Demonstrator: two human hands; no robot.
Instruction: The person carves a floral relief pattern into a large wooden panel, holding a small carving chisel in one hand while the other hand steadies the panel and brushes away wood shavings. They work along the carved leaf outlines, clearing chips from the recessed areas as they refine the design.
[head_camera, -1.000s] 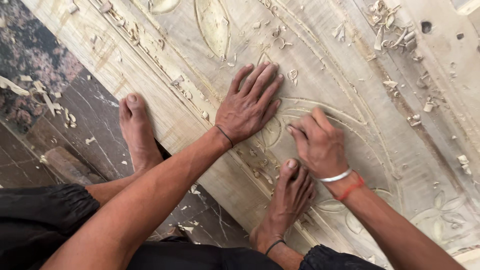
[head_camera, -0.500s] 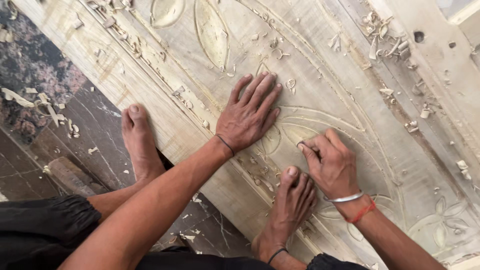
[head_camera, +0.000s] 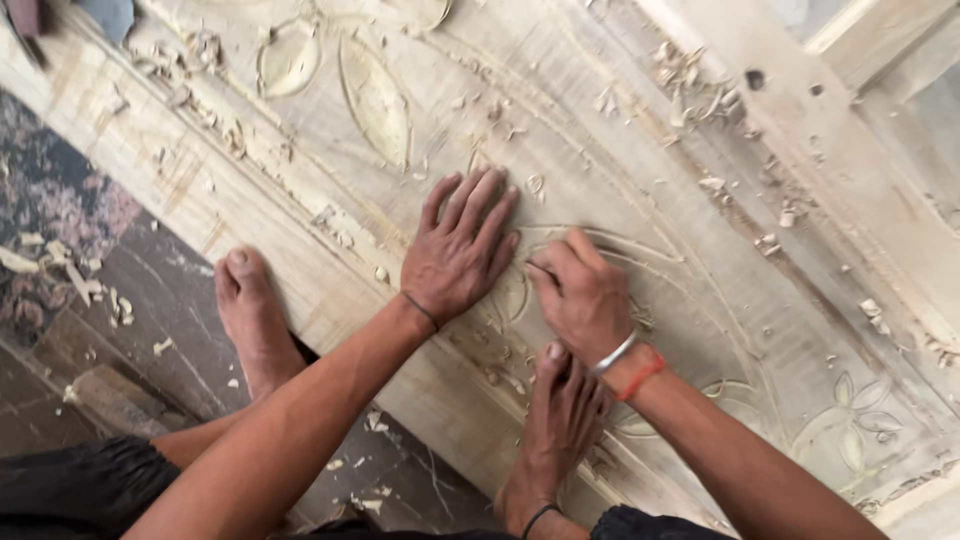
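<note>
A large pale wooden panel (head_camera: 720, 230) with carved leaf shapes (head_camera: 375, 95) and curved lines lies in front of me. My left hand (head_camera: 462, 250) is pressed flat on it, fingers spread. Right beside it, my right hand (head_camera: 582, 295) is closed around a thin pencil-like tool (head_camera: 538, 268), whose tip touches the wood by a curved groove. The wrist carries a silver bangle and a red thread. One bare foot (head_camera: 560, 420) rests on the panel's near edge, just under my right hand.
My other bare foot (head_camera: 255, 320) stands on the dark tiled floor (head_camera: 150, 290) by the panel's edge. Wood chips (head_camera: 690, 95) lie scattered over the panel and the floor. A raised wooden frame piece (head_camera: 870, 45) runs along the top right.
My right hand has slid up and left, closer to my left hand. The left hand stays flat in the same spot on the panel, and the feet have not moved.
</note>
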